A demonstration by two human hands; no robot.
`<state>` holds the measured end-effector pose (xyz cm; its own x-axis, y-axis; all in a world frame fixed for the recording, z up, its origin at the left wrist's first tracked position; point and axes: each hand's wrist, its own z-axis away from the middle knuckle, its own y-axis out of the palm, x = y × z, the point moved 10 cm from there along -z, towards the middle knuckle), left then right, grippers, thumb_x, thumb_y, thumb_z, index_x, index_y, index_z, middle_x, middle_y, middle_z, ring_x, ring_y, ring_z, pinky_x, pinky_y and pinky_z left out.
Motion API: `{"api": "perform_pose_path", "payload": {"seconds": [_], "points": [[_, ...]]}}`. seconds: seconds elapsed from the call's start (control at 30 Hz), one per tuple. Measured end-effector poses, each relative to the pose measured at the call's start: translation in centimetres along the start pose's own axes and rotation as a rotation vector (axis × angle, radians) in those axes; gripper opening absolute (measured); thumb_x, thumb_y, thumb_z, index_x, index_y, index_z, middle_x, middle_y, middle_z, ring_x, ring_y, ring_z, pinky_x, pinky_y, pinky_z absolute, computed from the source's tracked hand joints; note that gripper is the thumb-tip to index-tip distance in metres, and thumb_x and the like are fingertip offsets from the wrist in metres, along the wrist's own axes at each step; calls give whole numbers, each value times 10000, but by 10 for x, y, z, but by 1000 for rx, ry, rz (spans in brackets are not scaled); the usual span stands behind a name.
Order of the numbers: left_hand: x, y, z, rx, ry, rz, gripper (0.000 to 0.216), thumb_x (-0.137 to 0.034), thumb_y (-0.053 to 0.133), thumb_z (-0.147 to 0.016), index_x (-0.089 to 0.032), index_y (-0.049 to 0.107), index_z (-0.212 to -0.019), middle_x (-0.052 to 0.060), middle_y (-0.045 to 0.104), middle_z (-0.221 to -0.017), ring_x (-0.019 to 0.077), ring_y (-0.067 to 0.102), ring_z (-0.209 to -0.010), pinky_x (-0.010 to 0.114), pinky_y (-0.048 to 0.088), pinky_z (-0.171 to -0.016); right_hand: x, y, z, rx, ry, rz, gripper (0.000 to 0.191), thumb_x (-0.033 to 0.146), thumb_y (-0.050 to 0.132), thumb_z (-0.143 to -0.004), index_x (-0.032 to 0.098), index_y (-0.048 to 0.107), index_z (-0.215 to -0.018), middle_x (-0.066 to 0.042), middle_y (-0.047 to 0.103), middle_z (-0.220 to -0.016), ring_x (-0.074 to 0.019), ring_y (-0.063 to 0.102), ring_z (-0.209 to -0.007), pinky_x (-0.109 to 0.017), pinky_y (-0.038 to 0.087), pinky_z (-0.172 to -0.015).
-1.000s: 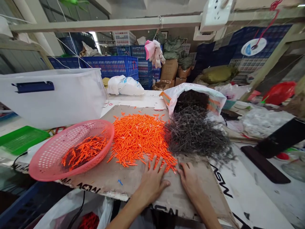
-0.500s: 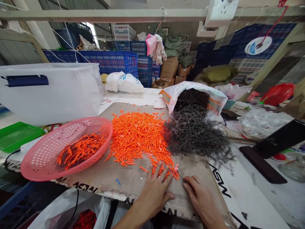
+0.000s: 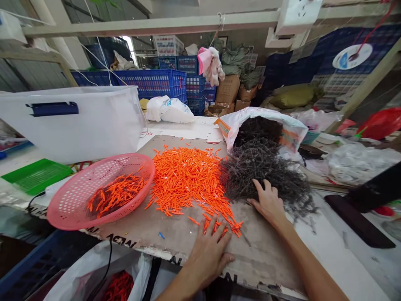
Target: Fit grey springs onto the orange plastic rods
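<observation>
Left hand lies flat on the cardboard, fingers spread, tips touching a few orange pins, gripping nothing. Right hand rests open on the grey screws, fingertips buried, so can't tell if it holds any. Beyond, the sack hides more screws. Pink basket sits left.

A matt, rough brown cardboard sheet with scuffed edges carries a heap of smooth, bright orange plastic sticks and, to their right, a tangle of dull dark grey wiry metal pieces. Left of the sheet sits a perforated pink plastic basket, slightly glossy; behind it stands a translucent, smooth white plastic tub.
</observation>
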<state>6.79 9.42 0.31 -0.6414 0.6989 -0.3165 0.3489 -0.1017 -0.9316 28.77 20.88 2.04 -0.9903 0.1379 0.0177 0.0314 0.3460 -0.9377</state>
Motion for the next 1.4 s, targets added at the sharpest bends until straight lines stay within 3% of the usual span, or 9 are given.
{"api": "perform_pose_path", "payload": {"seconds": [0.17,0.33,0.57,0.83,0.97,1.03,1.13,1.27,1.4], "points": [[1,-3,-1,2,-10,22,515,-539,418,-938,-306,428,-1397,30,402,-1526,333,254,-1429,638,232,-1117,3,7,11,7,-113,-14,403,170,577,-827,198,541,-1228,-116,569,-1112,-273,503,-1024,-333,466,-733],[0,-5,-1,5,-2,42,503,-522,448,-934,-304,442,-1387,32,414,-1518,336,277,-1419,640,239,-1113,9,-1,30,-19,-244,-78,306,62,519,-785,194,603,-1048,-57,597,-908,-231,519,-930,-312,446,-763],[1,-3,1,9,-1,32,501,-496,470,-935,-303,428,-1395,29,398,-1528,333,269,-1423,640,248,-1113,3,-20,71,-137,-303,-191,255,128,461,-846,164,581,-1068,-81,604,-934,-248,517,-928,-368,448,-824],[0,-9,-1,-36,21,10,495,-510,454,-936,-300,449,-1385,36,438,-1503,331,324,-1402,638,307,-1094,8,-8,124,-192,-300,-236,330,154,468,-834,207,561,-1146,-81,622,-974,-281,524,-979,-441,451,-848],[-10,-17,5,-157,88,-106,527,-407,555,-913,-220,446,-1393,112,460,-1480,368,363,-1376,652,364,-1052,4,-16,127,-224,-232,-242,404,210,461,-873,237,510,-1273,-86,622,-1077,-329,477,-1141,-516,426,-920],[-29,-22,15,-271,224,-138,492,-347,570,-908,-169,485,-1359,140,529,-1419,368,394,-1358,625,390,-1048,2,-26,132,-272,-217,-294,459,272,473,-898,234,446,-1355,-98,587,-1184,-343,428,-1222,-551,401,-970],[-50,-28,37,-420,412,-93,367,-250,560,-901,-189,571,-1262,111,651,-1283,313,471,-1315,533,426,-1061,-6,-42,147,-354,-156,-371,474,345,491,-920,218,434,-1373,-124,529,-1253,-349,420,-1242,-577,391,-996],[-25,-45,42,-556,227,15,333,-116,533,-885,-144,579,-1213,152,673,-1233,284,528,-1269,493,461,-1042,-10,-64,165,-464,-108,-419,347,294,525,-923,211,532,-1260,-121,542,-1182,-324,463,-1205,-553,415,-991],[-14,-51,39,-548,223,96,328,-100,532,-885,-171,586,-1201,124,674,-1237,278,514,-1282,503,456,-1053,-8,-71,170,-499,-86,-430,260,266,546,-913,207,583,-1163,-111,561,-1116,-311,487,-1167,-541,421,-982]]}}
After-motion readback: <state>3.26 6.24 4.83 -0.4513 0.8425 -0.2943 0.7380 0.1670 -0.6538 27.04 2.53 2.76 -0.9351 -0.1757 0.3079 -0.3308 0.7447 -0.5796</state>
